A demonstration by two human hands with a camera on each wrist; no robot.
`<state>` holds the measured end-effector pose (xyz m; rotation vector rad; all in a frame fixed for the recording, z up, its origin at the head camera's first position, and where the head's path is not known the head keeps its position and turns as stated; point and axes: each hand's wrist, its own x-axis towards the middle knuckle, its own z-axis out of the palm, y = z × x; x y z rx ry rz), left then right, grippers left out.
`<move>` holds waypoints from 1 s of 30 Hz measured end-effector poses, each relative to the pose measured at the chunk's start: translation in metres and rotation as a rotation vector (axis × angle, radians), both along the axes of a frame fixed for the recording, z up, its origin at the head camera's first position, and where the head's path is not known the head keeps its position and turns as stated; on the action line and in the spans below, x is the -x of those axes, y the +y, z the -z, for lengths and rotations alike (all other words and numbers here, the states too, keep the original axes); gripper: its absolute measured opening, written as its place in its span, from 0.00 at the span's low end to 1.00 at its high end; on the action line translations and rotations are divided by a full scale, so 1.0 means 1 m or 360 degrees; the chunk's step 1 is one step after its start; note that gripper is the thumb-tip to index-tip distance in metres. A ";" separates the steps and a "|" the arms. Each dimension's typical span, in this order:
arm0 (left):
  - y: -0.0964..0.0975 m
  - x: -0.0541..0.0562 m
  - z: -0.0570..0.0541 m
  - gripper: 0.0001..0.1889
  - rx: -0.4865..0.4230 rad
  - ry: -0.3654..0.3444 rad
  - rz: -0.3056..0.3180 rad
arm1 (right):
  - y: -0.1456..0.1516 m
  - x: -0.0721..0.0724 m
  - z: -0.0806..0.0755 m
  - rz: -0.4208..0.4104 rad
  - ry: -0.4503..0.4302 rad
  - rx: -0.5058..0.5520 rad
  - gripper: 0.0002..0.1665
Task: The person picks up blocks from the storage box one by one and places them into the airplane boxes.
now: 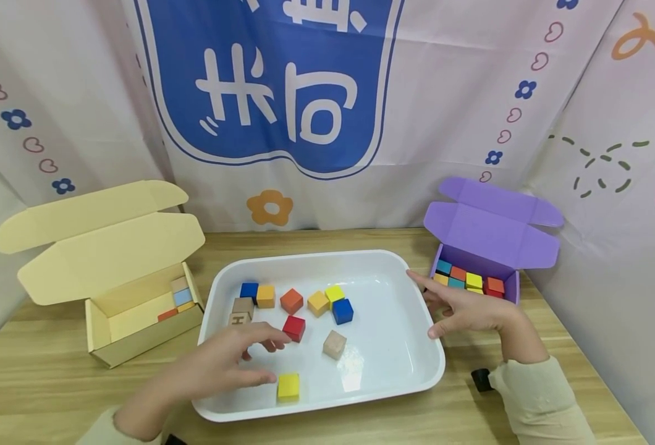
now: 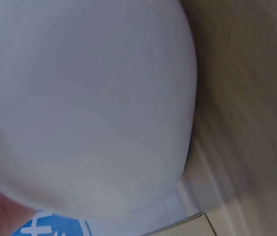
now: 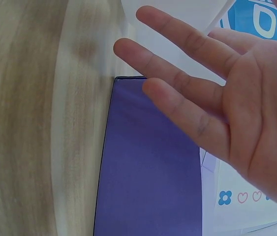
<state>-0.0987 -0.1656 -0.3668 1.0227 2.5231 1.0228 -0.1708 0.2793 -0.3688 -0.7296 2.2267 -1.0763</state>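
Observation:
My left hand (image 1: 224, 364) reaches over the left front of a white tray (image 1: 385, 371), its fingers loosely bent and holding nothing. The thumb points at a yellow block (image 1: 288, 387), and the fingertips are close to a red block (image 1: 294, 328). Above the tray's right rim, my right hand (image 1: 469, 309) is spread, with its index finger near the rim. Its palm and extended fingers (image 3: 187, 103) show nothing held in the right wrist view. In the tray also lie a plain wooden block (image 1: 335, 345), an orange-red block (image 1: 291, 301) and a blue block (image 1: 342, 311).
On the left stands an open cream box (image 1: 138, 346) with a few blocks at its right end. An open purple box (image 1: 513, 295) holding several coloured blocks is at the right, just behind my right hand. A printed curtain (image 1: 327, 198) hangs behind the wooden table (image 1: 400, 426).

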 end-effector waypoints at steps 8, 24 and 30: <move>0.009 0.006 0.007 0.25 0.0084 -0.0147 0.0107 | 0.000 0.000 0.001 0.0000 -0.0021 0.0014 0.64; 0.018 0.013 0.018 0.29 0.0292 -0.0262 0.0158 | 0.001 0.001 0.002 -0.0013 -0.0009 0.0023 0.65; 0.021 0.010 0.017 0.27 0.0318 -0.0268 0.0166 | 0.001 0.001 0.001 -0.0008 -0.0015 0.0019 0.66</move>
